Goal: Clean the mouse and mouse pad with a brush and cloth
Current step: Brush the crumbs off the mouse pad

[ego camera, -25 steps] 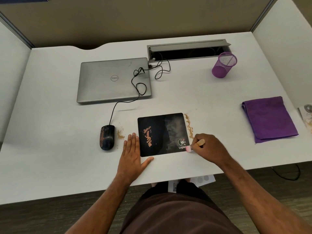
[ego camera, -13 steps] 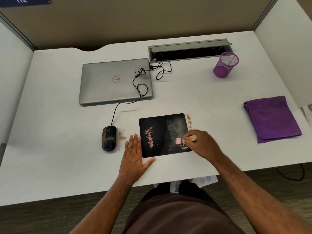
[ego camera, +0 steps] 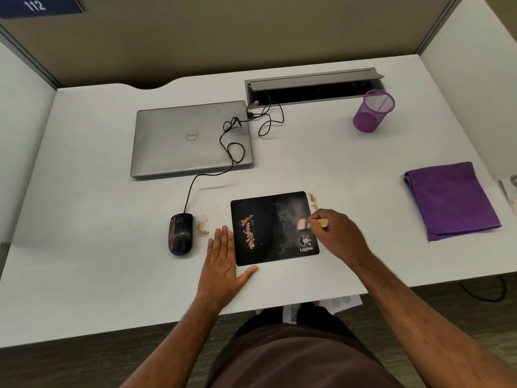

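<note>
One pad (ego camera: 268,228) on the desk (ego camera: 335,169), one mouse (ego camera: 180,233) just left of it, one brush (ego camera: 312,223), one purple cloth (ego camera: 450,200) folded well off to the right. Right hand (ego camera: 335,233) pinches the brush's wooden handle, pink bristles down on the pad's right half above the logo. Left hand (ego camera: 222,264) lies flat, fingers straight, thumb against the pad's near-left corner. One orange streak of crumbs sits on the pad's left half, two more patches on the desk either side. One mesh cup (ego camera: 373,112) stands far right; contents unclear. One shut laptop (ego camera: 191,138), mouse cable looped across it.
</note>
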### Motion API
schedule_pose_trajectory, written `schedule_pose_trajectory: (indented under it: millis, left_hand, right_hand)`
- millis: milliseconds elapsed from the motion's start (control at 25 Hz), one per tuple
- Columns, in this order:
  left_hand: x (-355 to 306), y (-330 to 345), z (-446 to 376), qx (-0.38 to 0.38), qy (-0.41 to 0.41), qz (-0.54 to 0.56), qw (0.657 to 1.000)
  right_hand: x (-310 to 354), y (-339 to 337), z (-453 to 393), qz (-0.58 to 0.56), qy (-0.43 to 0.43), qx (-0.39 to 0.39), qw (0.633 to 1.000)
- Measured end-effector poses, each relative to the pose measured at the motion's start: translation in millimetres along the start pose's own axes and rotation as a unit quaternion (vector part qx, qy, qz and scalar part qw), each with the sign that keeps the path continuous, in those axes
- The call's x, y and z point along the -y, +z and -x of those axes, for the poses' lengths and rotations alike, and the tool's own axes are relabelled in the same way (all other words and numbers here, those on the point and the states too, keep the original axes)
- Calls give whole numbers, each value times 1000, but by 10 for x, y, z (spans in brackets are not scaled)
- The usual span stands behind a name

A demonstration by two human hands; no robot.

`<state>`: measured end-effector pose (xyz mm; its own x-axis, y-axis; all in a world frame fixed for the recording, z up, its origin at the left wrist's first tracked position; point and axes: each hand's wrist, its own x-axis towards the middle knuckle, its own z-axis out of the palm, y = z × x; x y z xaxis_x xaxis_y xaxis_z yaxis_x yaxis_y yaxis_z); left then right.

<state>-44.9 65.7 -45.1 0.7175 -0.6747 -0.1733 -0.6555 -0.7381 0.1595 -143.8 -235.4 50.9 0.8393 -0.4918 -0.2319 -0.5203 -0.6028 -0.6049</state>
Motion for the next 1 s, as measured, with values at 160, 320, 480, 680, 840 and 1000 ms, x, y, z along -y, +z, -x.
schedule_pose_trajectory:
  millis: [160,320,480,680,840,1000]
  left_hand:
    - [-1,2,2,1,1,2,1000]
    - [-5,-4,0,6,-3,0,1000]
    - [-4,-4,4,4,-3,1,1000]
    - [-4,6,-2,6,-5,4,1000]
    - [-10,-5,-4,5,-4,3,1000]
    - [-16,-11,0,-1,-4,7,1000]
  right_hand:
    - [17,-56,-20,-14,-53,-21,998]
    - [118,70,-23,-97,-24,56,993]
    - [5,-63,-112,-31,48,-16,998]
    - [149,-106,-192,-105,27,-15,994]
    - [205,57,-211,-98,12,53,994]
    - [85,-105,-280,-26,39,-25,999]
